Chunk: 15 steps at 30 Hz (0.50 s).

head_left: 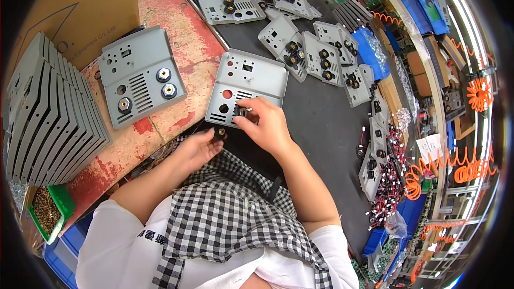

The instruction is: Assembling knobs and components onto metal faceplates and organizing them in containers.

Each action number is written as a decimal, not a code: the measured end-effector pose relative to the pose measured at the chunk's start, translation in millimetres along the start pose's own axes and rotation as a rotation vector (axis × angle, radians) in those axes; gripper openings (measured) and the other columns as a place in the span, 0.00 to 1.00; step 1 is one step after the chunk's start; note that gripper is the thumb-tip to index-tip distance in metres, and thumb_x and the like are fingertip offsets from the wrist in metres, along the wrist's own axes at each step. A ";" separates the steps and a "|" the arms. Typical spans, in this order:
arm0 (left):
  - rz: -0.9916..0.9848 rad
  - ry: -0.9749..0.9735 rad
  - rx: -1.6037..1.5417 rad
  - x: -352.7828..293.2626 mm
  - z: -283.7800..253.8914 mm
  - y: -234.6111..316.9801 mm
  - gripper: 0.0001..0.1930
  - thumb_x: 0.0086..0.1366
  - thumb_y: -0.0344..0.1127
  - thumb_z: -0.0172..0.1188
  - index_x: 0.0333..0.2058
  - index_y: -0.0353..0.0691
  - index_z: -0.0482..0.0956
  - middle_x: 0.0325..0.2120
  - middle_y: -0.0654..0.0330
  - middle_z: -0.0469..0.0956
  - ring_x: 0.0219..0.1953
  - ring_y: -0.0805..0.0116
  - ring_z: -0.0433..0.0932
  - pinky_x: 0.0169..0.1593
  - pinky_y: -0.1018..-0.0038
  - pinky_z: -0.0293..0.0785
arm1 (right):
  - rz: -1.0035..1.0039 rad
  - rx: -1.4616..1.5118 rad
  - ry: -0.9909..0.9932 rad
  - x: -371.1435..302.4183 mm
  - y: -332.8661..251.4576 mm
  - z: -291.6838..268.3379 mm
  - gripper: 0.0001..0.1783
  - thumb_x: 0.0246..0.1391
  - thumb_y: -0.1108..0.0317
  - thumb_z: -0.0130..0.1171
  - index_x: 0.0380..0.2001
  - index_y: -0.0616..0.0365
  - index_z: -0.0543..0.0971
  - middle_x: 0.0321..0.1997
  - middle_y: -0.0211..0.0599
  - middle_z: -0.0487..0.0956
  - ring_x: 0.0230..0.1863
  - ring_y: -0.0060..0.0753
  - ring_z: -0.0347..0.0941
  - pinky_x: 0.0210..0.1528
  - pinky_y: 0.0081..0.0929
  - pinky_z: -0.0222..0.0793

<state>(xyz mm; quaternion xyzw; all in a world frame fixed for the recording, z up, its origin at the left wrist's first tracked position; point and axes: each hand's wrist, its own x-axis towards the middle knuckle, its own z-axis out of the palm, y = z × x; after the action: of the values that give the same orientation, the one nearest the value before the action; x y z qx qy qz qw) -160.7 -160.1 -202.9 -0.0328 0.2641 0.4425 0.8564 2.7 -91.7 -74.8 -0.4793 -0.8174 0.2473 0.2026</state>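
Right hand [266, 124] hides the grey panel [243, 83] lower edge

A bright, evenly lit overhead view of a workbench [321, 123]. Light comes from long tube lamps [460, 0] along the upper right, which glare white. Shadows under the hands are soft and short. The centre is sharp; grey metal panels [243, 83] show mild sheen. Fisheye distortion bends straight edges strongly toward the rim, where detail smears, and black corners frame the round picture.
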 end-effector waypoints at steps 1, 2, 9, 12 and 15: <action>0.005 0.013 -0.027 13.0 -5.3 1.8 0.11 0.66 0.36 0.50 0.43 0.37 0.71 0.39 0.57 0.76 0.36 0.69 0.75 0.42 0.74 0.74 | 0.034 -0.003 -0.014 3.4 6.9 5.0 0.16 0.42 0.66 0.64 0.37 0.58 0.78 0.32 0.41 0.76 0.28 0.39 0.75 0.33 0.32 0.72; -0.006 0.020 -0.093 26.4 -7.2 2.8 0.11 0.65 0.34 0.50 0.44 0.36 0.71 0.39 0.58 0.76 0.36 0.68 0.76 0.42 0.73 0.75 | 0.039 -0.020 -0.033 2.3 9.5 6.2 0.16 0.42 0.66 0.64 0.37 0.58 0.78 0.32 0.41 0.76 0.28 0.39 0.75 0.34 0.32 0.72; 0.003 -0.260 -0.185 40.2 -2.4 2.7 0.14 0.65 0.34 0.47 0.47 0.36 0.70 0.42 0.56 0.77 0.43 0.66 0.77 0.46 0.69 0.76 | 0.005 -0.036 -0.120 -6.7 19.9 -0.4 0.18 0.40 0.68 0.65 0.38 0.57 0.78 0.31 0.38 0.76 0.28 0.33 0.73 0.32 0.28 0.71; -0.008 -0.244 -0.125 31.1 0.9 2.3 0.17 0.66 0.37 0.45 0.51 0.36 0.68 0.44 0.56 0.75 0.46 0.64 0.76 0.49 0.65 0.73 | 0.015 -0.024 -0.140 -7.5 19.7 -0.8 0.18 0.40 0.68 0.65 0.38 0.57 0.78 0.31 0.39 0.76 0.28 0.33 0.74 0.33 0.28 0.71; -0.038 -0.340 -0.194 16.1 9.9 9.0 0.19 0.67 0.39 0.43 0.53 0.37 0.66 0.49 0.54 0.72 0.51 0.61 0.72 0.55 0.61 0.68 | 0.028 -0.025 -0.164 -7.3 18.5 -2.4 0.18 0.40 0.68 0.65 0.38 0.57 0.78 0.33 0.39 0.76 0.28 0.33 0.74 0.33 0.28 0.72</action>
<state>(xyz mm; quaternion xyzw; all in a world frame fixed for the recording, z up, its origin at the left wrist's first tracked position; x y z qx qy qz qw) -155.9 -139.9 -200.6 -0.0450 0.0712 0.4486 0.8897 20.1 -89.9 -84.6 -0.4713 -0.8275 0.2781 0.1254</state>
